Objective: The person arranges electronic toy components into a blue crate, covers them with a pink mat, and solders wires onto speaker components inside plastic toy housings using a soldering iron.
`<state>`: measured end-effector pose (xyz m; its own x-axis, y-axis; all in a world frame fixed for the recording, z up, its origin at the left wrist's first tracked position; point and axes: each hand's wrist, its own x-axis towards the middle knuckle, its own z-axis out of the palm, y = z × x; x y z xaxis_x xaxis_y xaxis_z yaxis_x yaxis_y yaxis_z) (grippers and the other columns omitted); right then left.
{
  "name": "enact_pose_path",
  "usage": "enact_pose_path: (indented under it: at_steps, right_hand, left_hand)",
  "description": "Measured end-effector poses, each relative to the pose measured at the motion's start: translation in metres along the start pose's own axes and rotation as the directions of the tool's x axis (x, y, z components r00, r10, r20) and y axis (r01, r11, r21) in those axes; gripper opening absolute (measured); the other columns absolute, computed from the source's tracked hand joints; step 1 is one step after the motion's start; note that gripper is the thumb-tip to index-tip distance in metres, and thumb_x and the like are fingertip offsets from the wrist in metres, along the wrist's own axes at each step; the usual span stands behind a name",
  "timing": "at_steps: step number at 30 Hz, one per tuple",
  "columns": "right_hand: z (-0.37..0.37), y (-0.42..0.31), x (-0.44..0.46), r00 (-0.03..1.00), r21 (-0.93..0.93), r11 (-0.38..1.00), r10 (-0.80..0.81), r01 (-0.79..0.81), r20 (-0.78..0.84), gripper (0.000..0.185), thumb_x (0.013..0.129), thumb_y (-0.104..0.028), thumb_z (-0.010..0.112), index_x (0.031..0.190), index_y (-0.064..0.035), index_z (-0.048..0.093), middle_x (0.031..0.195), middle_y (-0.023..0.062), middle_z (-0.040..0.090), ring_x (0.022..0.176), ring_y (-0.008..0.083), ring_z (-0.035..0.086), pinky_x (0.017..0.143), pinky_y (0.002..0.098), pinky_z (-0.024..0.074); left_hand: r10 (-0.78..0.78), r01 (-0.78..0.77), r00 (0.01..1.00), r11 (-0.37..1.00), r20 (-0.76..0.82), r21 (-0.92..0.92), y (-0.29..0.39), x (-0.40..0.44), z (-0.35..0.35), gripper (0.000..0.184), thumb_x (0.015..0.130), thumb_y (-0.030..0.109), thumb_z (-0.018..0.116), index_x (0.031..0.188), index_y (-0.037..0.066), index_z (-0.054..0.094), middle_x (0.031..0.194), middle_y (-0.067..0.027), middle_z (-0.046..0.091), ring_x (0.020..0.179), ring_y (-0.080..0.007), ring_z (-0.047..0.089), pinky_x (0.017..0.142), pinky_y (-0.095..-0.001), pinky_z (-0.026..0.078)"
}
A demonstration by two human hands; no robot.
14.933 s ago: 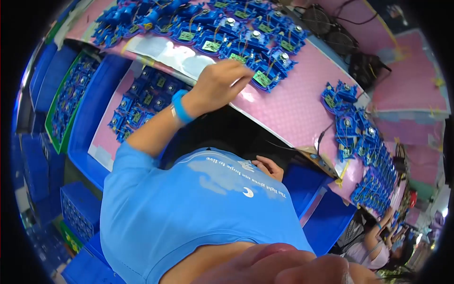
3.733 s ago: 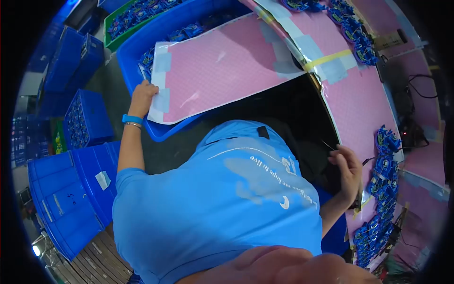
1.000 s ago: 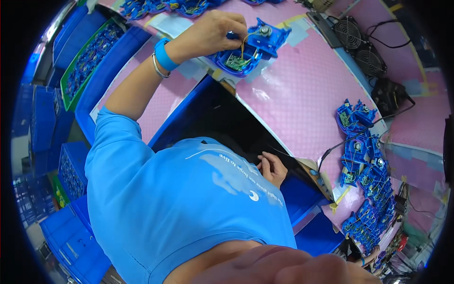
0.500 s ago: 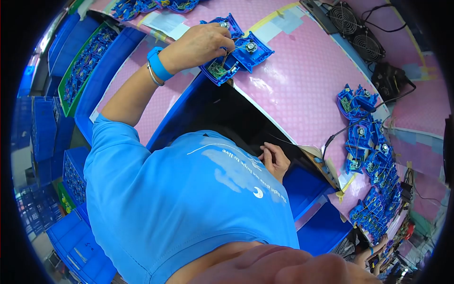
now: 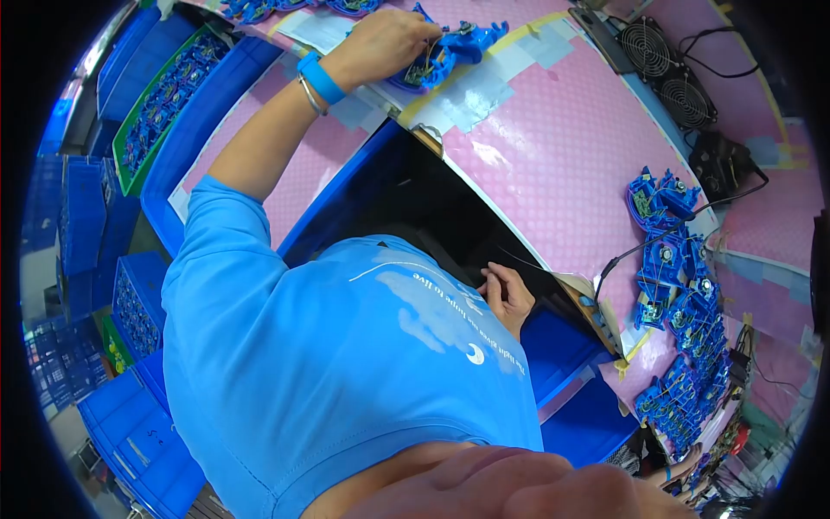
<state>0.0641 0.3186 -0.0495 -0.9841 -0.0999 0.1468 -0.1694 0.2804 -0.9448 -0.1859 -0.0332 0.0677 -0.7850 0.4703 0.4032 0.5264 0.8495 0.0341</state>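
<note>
Bins (image 5: 143, 432), blue, stand at far left, well apart from the pink-covered worktable (image 5: 553, 164). Green crate (image 5: 173, 112), filled with blue units, lies left of the worktable. Between crate and worktable sits a blue tub (image 5: 164, 199), a pink sheet (image 5: 303, 143) laid over it and reaching the worktable's edge.

Left hand (image 5: 385, 43), with a blue band and a metal bangle at the wrist, is over the worktable's left part. Grip: fingers curled nearly closed on an open blue housing (image 5: 462, 48); exact finger contact partly hidden. Housing is tilted, wires showing, beside taped patches on the worktable. More blue housings (image 5: 298, 7) lie on the worktable behind the wrist, cut by the top of the view.

Right hand (image 5: 510, 298) is low, off the worktable's near edge, in front of the blue shirt (image 5: 346, 355). Grip: fingers bent, thumb close to them; whether anything is held cannot be told.

Two fans (image 5: 666, 73) are at the worktable's far side. Black cable (image 5: 640, 249) crosses its right part, beside a cluster of open blue housings (image 5: 683, 320). Past the worktable's right end, a co-worker's forearm (image 5: 679, 470) is partly visible.
</note>
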Motion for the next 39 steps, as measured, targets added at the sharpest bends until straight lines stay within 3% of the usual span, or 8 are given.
enact_pose_path:
  at_steps: [6, 10, 12, 19, 24, 27, 37, 39]
  right_hand:
    - [0.002, -0.001, 0.001, 1.000, -0.022, 1.000, -0.007, 0.006, -0.022, 0.016, 0.093, 0.006, 0.061, 0.107, 0.0062, 0.070, 0.089, 0.0148, 0.071, 0.064, 0.0121, 0.066, 0.055, 0.0226, 0.0538]
    - [0.001, 0.003, 0.002, 1.000, -0.023, 0.999, -0.024, 0.024, 0.000, 0.016, 0.093, 0.006, 0.061, 0.107, 0.0063, 0.070, 0.090, 0.0149, 0.071, 0.064, 0.0121, 0.066, 0.055, 0.0225, 0.0537]
    - [0.001, 0.003, 0.000, 1.000, -0.016, 1.000, 0.001, -0.002, -0.015, 0.017, 0.090, 0.010, 0.061, 0.104, 0.0058, 0.071, 0.088, 0.0157, 0.071, 0.064, 0.0126, 0.067, 0.055, 0.0233, 0.0552]
    - [0.002, 0.002, 0.001, 1.000, -0.012, 1.000, -0.009, 0.009, -0.029, 0.017, 0.090, 0.010, 0.062, 0.104, 0.0058, 0.071, 0.087, 0.0155, 0.071, 0.063, 0.0127, 0.067, 0.054, 0.0234, 0.0550]
    - [0.002, 0.004, 0.001, 0.999, -0.005, 1.000, -0.027, 0.027, -0.022, 0.017, 0.090, 0.011, 0.062, 0.103, 0.0058, 0.071, 0.087, 0.0157, 0.071, 0.062, 0.0129, 0.067, 0.053, 0.0232, 0.0548]
    - [0.002, 0.005, 0.000, 0.999, -0.005, 1.000, -0.026, 0.025, -0.027, 0.017, 0.089, 0.011, 0.062, 0.103, 0.0057, 0.071, 0.087, 0.0155, 0.071, 0.062, 0.0129, 0.067, 0.053, 0.0231, 0.0546]
    - [0.002, 0.006, 0.000, 0.999, -0.015, 1.000, -0.027, 0.027, -0.031, 0.017, 0.089, 0.011, 0.062, 0.103, 0.0057, 0.071, 0.087, 0.0152, 0.071, 0.062, 0.0124, 0.067, 0.053, 0.0228, 0.0537]
    - [0.003, 0.010, -0.003, 0.999, 0.011, 1.000, -0.024, 0.024, -0.042, 0.017, 0.089, 0.011, 0.062, 0.103, 0.0054, 0.071, 0.087, 0.0151, 0.071, 0.062, 0.0126, 0.067, 0.052, 0.0230, 0.0536]
  left_hand:
    - [0.059, -0.060, 0.998, 0.998, -0.037, -0.019, 0.022, 0.017, -0.023, 0.008, 0.084, 0.010, 0.061, 0.088, 0.008, 0.068, 0.080, -0.0141, 0.059, 0.076, -0.0340, 0.063, 0.066, -0.0452, 0.050]
    - [0.178, -0.171, 0.982, 0.979, 0.057, -0.110, 0.018, 0.015, -0.006, 0.023, 0.084, 0.008, 0.062, 0.106, 0.011, 0.070, 0.092, -0.0115, 0.060, 0.089, -0.0305, 0.064, 0.076, -0.0415, 0.052]
    - [0.308, -0.321, 0.945, 0.936, -0.107, -0.142, 0.021, 0.015, -0.014, 0.039, 0.082, 0.005, 0.063, 0.120, 0.011, 0.065, 0.098, -0.0129, 0.061, 0.093, -0.0310, 0.063, 0.080, -0.0402, 0.053]
    - [0.084, -0.088, 0.996, 0.987, -0.036, -0.132, 0.019, 0.004, -0.033, 0.052, 0.079, 0.001, 0.065, 0.130, 0.009, 0.058, 0.101, -0.0137, 0.061, 0.101, -0.0320, 0.059, 0.087, -0.0402, 0.051]
    - [0.186, -0.185, 0.983, 0.982, -0.010, 0.041, 0.008, 0.002, -0.025, 0.027, 0.079, 0.005, 0.064, 0.106, 0.005, 0.061, 0.093, -0.0146, 0.059, 0.089, -0.0326, 0.060, 0.079, -0.0418, 0.051]
    - [0.167, -0.165, 0.986, 0.984, 0.012, -0.064, -0.010, 0.013, 0.001, 0.016, 0.079, 0.008, 0.064, 0.094, 0.004, 0.060, 0.092, -0.0164, 0.059, 0.090, -0.0329, 0.060, 0.079, -0.0420, 0.050]
    - [0.245, -0.232, 0.969, 0.946, 0.029, -0.225, 0.000, 0.056, 0.009, 0.018, 0.076, 0.007, 0.064, 0.093, 0.002, 0.067, 0.091, -0.0192, 0.064, 0.093, -0.0354, 0.063, 0.083, -0.0436, 0.050]
    - [0.293, -0.253, 0.956, 0.874, 0.034, -0.414, 0.003, 0.061, -0.013, 0.021, 0.076, 0.007, 0.064, 0.096, 0.002, 0.070, 0.091, -0.0179, 0.064, 0.093, -0.0334, 0.062, 0.082, -0.0422, 0.050]
